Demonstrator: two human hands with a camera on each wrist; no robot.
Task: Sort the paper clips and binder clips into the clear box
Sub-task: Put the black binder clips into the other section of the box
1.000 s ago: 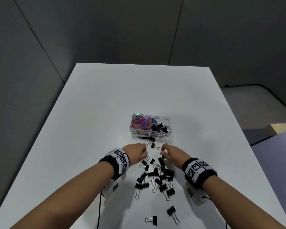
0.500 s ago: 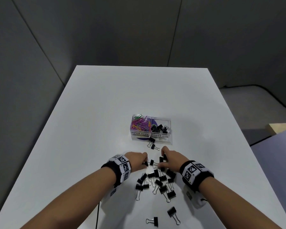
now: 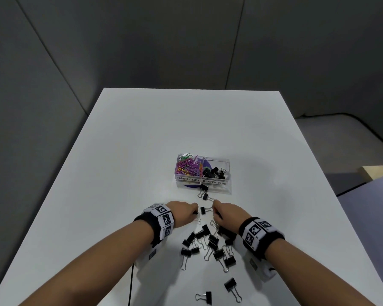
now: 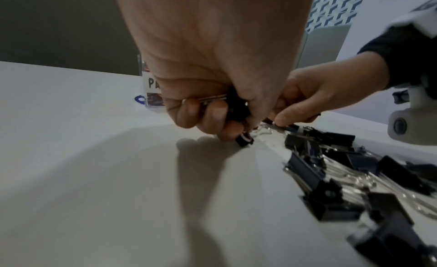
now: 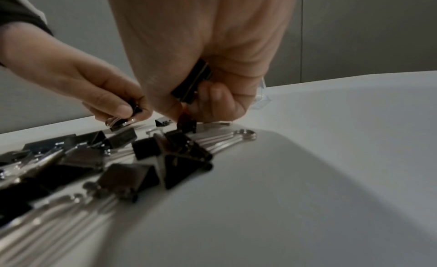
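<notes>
Since a second ago our hands have slipped a little nearer along the white table [image 3: 124, 164], away from the clear box [image 3: 227, 171] and onto the far edge of the heap of binder clips [image 3: 210, 241]; the heap and the box look unmoved.

Our left hand [image 3: 181, 212] is curled round a black binder clip already tucked in the palm, its wire handle showing across the fingers [image 4: 189, 112] in the left wrist view, while the fingertips pinch a second clip against the table. Our right hand [image 3: 227, 214] likewise grasps one clip in the palm [image 5: 192, 84] and is nipping another at the heap's edge. One loose clip [image 3: 205, 210] lies between our two hands, and two more [image 3: 203, 192] sit just near of the box.

The box stands beyond our hands, mid-table, with coloured paper clips [image 3: 188, 166] in its left compartment and a few black binder clips [image 3: 215, 173] in its right. We see no paper clips left on the table.

To do this step well, we judge we should lift each pinched clip straight up by its body so the wire handles don't snag neighbours, keep the palmed clips clamped, and carry both handfuls to the right compartment only. Overfilling a fist risks dropping one.
</notes>
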